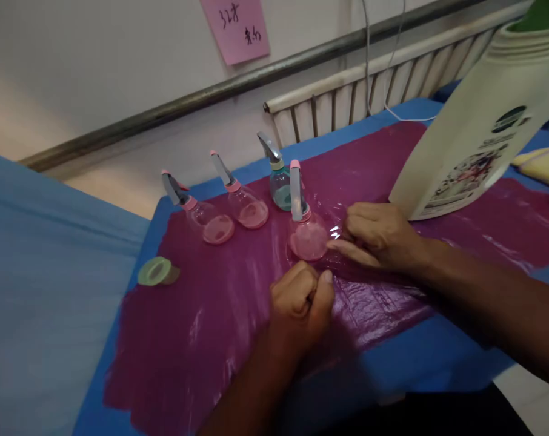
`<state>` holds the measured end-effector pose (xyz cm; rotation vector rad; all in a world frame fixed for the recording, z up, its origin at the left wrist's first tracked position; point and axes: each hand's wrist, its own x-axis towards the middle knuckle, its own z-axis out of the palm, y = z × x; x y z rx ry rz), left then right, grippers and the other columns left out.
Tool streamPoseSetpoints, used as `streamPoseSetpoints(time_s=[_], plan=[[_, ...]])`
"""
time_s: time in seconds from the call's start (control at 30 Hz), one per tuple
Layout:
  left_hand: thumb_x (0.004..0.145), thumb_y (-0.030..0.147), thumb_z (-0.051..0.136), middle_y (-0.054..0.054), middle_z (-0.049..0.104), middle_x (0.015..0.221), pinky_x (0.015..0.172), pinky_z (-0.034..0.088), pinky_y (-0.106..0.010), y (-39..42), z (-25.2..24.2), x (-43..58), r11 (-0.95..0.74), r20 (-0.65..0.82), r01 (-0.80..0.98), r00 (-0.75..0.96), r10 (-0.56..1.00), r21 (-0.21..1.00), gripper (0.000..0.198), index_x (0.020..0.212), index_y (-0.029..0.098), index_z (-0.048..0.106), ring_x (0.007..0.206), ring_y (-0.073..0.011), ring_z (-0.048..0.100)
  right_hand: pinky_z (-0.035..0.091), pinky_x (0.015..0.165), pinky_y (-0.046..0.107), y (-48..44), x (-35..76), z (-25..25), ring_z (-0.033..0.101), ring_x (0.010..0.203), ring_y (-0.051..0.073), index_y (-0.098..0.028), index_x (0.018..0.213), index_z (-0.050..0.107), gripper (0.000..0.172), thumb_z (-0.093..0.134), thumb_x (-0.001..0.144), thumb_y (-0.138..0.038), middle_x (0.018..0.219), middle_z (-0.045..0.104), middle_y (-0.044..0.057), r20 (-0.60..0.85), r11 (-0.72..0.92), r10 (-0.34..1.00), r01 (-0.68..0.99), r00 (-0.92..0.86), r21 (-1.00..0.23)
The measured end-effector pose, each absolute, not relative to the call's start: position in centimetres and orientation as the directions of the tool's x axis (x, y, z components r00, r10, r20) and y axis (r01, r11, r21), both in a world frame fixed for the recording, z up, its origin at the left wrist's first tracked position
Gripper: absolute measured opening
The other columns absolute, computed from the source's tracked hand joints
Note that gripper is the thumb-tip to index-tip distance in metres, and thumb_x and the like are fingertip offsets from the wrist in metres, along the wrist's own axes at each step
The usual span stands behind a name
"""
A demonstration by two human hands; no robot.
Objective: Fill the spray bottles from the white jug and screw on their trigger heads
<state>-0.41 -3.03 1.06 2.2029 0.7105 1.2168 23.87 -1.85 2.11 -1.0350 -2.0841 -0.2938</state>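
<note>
My left hand [302, 297] is closed in a fist on the purple plastic sheet [202, 315], just below a pink spray bottle [308, 239]. Curled fingers hide whatever it may hold. To the right of that bottle is my right hand [377, 236], its fingers also curled and one digit pointing at the bottle's base. The sheet is creased and shiny between both hands. Behind stands a teal spray bottle [281, 188]. Two more pink-collared spray bottles, one [251, 212] nearer and another [214, 227] farther left, stand tilted in view with pink liquid inside.
A large cream bottle [474, 133] with a green top stands right of my right hand. A pale green cup-like piece [155, 271] lies at the left. Yellow cloth [545, 166] is at the far right. A radiator [338, 109] and pipe run behind the blue-covered table.
</note>
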Motion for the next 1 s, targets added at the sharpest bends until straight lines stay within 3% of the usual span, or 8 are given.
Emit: streamPoseSetpoints(time_s=[0.43,0.7,1.0], plan=[[0.102,0.004,0.065,0.006,0.046,0.067,0.059,0.034,-0.029,-2.6,0.8,-0.2,-0.857,0.665,0.196,0.556,0.498,0.477,0.040,0.074,0.023,0.043,0.058,-0.0095,0.045,0.033,0.060,0.035,-2.0,22.5,2.2,0.044,0.059,0.014,-0.024,0.066,0.055,0.047,0.063,0.112,-0.031,0.062,0.054,-0.004,0.756,0.781,0.402,0.625,-0.516,0.011],[0.107,0.013,0.059,0.005,0.048,0.067,0.060,0.035,-0.029,-2.7,1.0,0.3,-0.857,0.632,0.209,0.598,0.494,0.472,0.038,0.072,0.023,0.048,0.059,-0.0106,0.045,0.033,0.062,0.034,-2.4,23.0,2.0,0.046,0.059,0.013,-0.023,0.067,0.059,0.045,0.060,0.111,-0.031,0.064,0.059,-0.002,0.713,0.791,0.447,0.611,-0.540,-0.032],[0.108,0.014,0.061,0.005,0.049,0.066,0.059,0.035,-0.028,-2.4,0.5,-0.1,-0.846,0.662,0.273,0.531,0.530,0.458,0.039,0.072,0.022,0.046,0.058,-0.0094,0.046,0.035,0.066,0.033,-2.1,22.5,0.9,0.050,0.060,0.012,-0.021,0.068,0.061,0.045,0.059,0.112,-0.028,0.064,0.063,-0.001,0.738,0.780,0.466,0.621,-0.488,-0.082]])
